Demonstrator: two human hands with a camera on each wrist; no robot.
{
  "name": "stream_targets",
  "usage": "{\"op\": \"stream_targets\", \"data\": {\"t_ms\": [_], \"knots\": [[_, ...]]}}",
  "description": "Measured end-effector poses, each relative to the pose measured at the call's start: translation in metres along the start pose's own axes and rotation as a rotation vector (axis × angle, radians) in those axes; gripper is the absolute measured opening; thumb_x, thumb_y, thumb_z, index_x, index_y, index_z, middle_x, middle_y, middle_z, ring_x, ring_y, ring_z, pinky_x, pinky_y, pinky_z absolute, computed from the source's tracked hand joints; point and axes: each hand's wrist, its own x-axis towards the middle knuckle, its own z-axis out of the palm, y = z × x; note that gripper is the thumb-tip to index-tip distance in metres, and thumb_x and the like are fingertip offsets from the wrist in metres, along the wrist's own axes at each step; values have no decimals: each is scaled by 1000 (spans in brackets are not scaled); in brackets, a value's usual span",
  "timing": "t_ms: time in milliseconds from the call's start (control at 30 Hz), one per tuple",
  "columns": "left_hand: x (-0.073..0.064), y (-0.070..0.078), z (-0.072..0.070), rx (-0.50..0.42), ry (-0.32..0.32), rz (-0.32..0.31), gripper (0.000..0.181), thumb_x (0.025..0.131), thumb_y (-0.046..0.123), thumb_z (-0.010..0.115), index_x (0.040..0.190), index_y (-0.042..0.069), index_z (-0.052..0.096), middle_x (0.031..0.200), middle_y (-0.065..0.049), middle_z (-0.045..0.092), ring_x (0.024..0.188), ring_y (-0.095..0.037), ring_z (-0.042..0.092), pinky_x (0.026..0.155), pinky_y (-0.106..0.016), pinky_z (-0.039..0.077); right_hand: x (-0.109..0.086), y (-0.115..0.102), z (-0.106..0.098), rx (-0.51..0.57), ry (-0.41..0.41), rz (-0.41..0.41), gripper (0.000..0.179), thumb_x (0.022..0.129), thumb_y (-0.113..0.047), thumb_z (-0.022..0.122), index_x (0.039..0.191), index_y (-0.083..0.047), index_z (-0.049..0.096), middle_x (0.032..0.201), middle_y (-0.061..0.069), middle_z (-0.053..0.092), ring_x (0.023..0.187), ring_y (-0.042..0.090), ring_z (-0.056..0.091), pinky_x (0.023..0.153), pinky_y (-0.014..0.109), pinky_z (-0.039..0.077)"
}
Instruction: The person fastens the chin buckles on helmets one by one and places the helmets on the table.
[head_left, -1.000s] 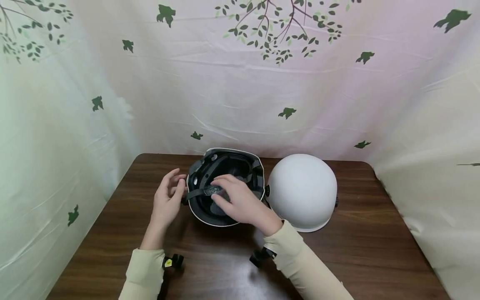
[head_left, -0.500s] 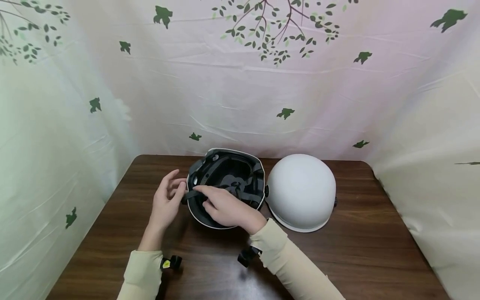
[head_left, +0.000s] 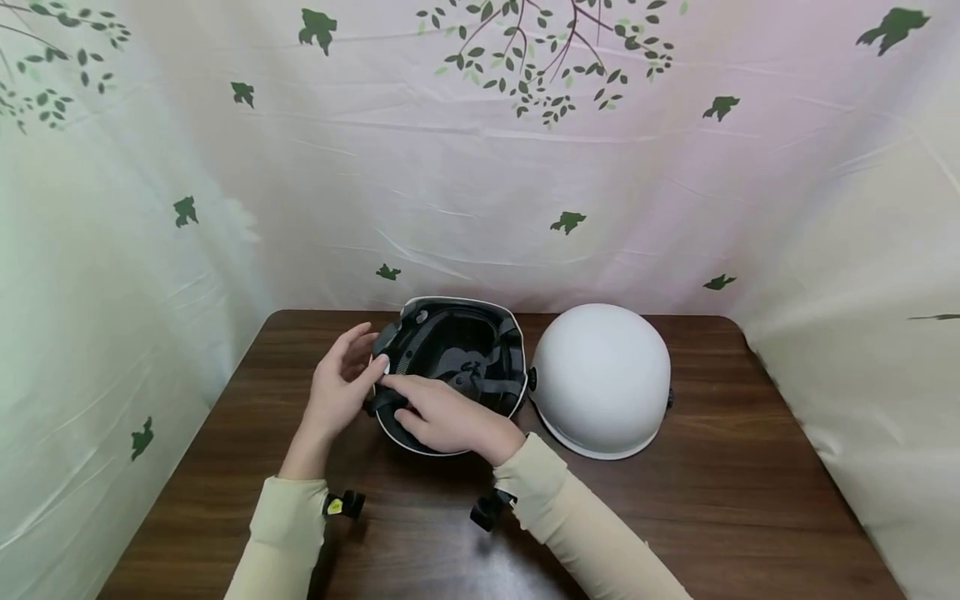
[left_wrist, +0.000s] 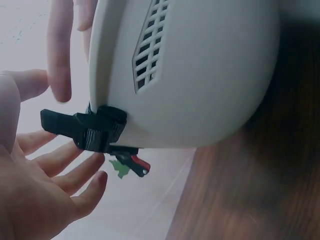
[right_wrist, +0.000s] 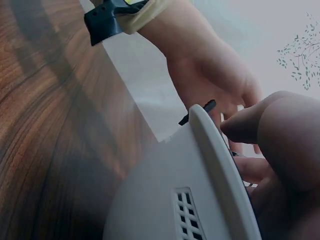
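Upturned helmet (head_left: 457, 342) set on the tabletop (head_left: 720, 500) beside a second helmet (head_left: 603, 379), slotted vent (left_wrist: 150, 47) revealed only by the wrist views, left hand (head_left: 341, 392) relaxed with nothing gripped, right hand (head_left: 453, 419) reached inside, its hold not discernible, left thumb (head_left: 373, 372) since brought to the rim (head_left: 465, 299).

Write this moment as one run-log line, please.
left helmet: upturned | left grip: at left helmet's left side | right grip: over left helmet | right helmet: dome up
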Motion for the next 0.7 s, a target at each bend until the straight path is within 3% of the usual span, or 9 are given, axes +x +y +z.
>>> {"op": "stream_targets", "data": {"t_ms": [133, 267, 367, 500, 600, 700], "knots": [[7, 3, 3, -2, -43, 4, 58, 103, 20, 70, 157, 15, 47, 149, -18, 58, 133, -36, 59, 105, -54, 47, 0, 0, 0, 12, -19, 15, 52, 109, -11, 53, 159, -8, 40, 153, 10, 55, 122, 13, 64, 105, 27, 50], [17, 3, 3, 45, -100, -19, 64, 104, 24, 68, 161, 19, 41, 157, -17, 50, 131, -41, 59, 104, -57, 47, -2, 1, -1, 17, -26, 42, 52, 108, -13, 57, 158, -10, 42, 144, 10, 59, 114, 13, 66, 98, 25, 53], [24, 1, 2, 68, -177, -49, 71, 105, 28, 66, 166, 21, 31, 165, -18, 39, 140, -46, 51, 110, -64, 43, -5, 1, -2, -3, -28, 58, 53, 107, -13, 61, 157, -13, 44, 139, 8, 59, 114, 14, 64, 95, 25, 53], [31, -3, 1, 22, -253, -80, 74, 107, 28, 63, 168, 20, 24, 167, -20, 34, 148, -47, 41, 115, -67, 37, -8, 0, -4, -8, -9, 71, 50, 104, -13, 66, 151, -15, 49, 129, 6, 61, 109, 16, 64, 90, 25, 54], [32, -5, 1, -15, -246, -76, 69, 107, 25, 62, 166, 15, 29, 162, -23, 42, 142, -46, 49, 113, -63, 42, -9, 0, -5, -11, 23, 73, 44, 103, -13, 68, 145, -15, 55, 117, 2, 62, 100, 13, 63, 85, 23, 53], [32, -6, 1, -13, -190, -54, 61, 107, 23, 62, 162, 11, 38, 155, -25, 51, 134, -45, 57, 109, -59, 47, -11, -1, -6, -24, 45, 66, 39, 102, -15, 71, 139, -14, 60, 107, -1, 61, 92, 10, 59, 80, 21, 51]]}}
